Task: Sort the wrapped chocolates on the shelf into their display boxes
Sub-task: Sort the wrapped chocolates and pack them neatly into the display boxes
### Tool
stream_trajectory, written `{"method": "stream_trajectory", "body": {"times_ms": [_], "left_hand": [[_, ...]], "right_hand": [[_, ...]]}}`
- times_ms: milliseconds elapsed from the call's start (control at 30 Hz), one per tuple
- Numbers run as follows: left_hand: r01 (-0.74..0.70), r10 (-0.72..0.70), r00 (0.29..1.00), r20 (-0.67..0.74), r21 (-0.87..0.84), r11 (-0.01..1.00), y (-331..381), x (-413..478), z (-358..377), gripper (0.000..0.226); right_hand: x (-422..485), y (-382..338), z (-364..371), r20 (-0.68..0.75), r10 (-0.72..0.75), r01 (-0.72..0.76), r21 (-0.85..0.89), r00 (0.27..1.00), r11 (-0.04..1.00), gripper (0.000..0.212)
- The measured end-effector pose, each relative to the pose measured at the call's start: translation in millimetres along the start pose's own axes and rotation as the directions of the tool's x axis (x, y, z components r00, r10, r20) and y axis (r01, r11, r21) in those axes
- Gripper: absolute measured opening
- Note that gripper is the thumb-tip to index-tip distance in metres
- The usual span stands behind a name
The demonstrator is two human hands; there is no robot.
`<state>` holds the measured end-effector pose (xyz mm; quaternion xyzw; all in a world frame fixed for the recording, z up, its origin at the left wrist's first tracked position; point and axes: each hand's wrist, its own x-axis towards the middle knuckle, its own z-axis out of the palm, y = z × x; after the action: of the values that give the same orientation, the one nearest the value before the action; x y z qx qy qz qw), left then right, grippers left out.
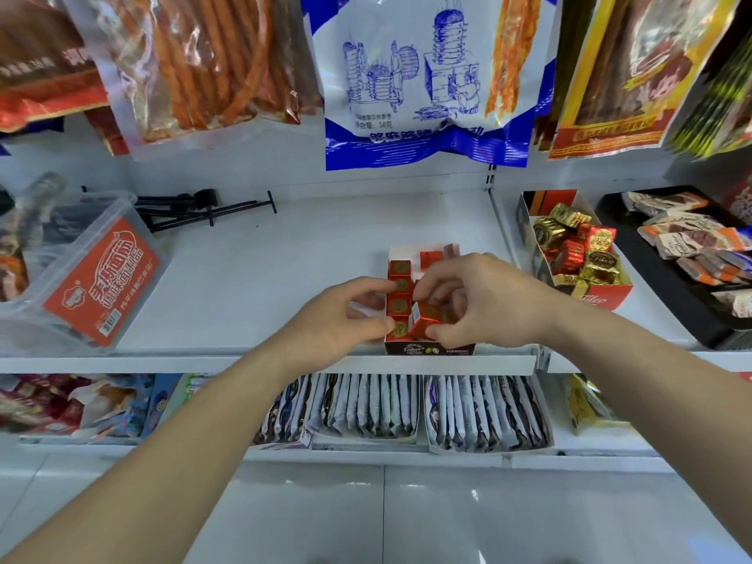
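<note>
Evidently the step in hand is filling the small white-lined cardboard display box [429,348] with the dark printed front, which stands at the front edge of the white metal shelf [285,278]. The right hand [484,299] is clamped on a red foil-wrapped chocolate with a gold seal [425,321], pinching it tilted over the right half of the box, just beside the seated pieces. The left hand [342,319] has its curled forefinger and thumb closed against the column of red foil chocolates [398,306] that already fills the left side of the box, holding it in line.

As I judge it, the next move calls for turning the held chocolate seal-up and pressing it down flush beside the column, while the left hand keeps the neighbours from tipping. How full the right side is I cannot tell, since the right hand hides it; a loose red piece lies at the back of the box.

To the right, well apart, a red-and-white open carton [606,299] is heaped with mixed gold and red foil chocolates [586,254], so much sorting seems left. Beyond it a black tray [651,287] carries white-and-orange wrapped bars [691,242]. At the far left sits a clear plastic tub with a red label [81,278].
</note>
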<state>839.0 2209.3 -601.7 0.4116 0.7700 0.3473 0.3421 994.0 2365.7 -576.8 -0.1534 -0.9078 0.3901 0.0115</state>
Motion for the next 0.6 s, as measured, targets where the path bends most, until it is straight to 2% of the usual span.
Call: {"method": "stream_trajectory", "body": {"times_ms": [267, 467, 600], "left_hand": [[-0.094, 0.099, 0.994, -0.044, 0.104, 0.99, -5.7, 2.2, 6.7, 0.037], [-0.106, 0.111, 0.993, -0.048, 0.1, 0.989, -8.3, 4.2, 5.1, 0.037], [-0.109, 0.115, 0.992, -0.054, 0.103, 0.989, -9.7, 5.7, 5.2, 0.037]], "right_hand": [[3.9, -4.1, -7.4, 0.061, 0.018, -0.004, -0.219, 0.998, 0.976, 0.032], [8.6, 1.5, -13.3, 0.159, 0.019, 0.027, -0.284, 0.987, 0.958, 0.03], [7.3, 4.4, -12.5, 0.149, 0.015, 0.03, -0.294, 0.989, 0.955, 0.016]]}}
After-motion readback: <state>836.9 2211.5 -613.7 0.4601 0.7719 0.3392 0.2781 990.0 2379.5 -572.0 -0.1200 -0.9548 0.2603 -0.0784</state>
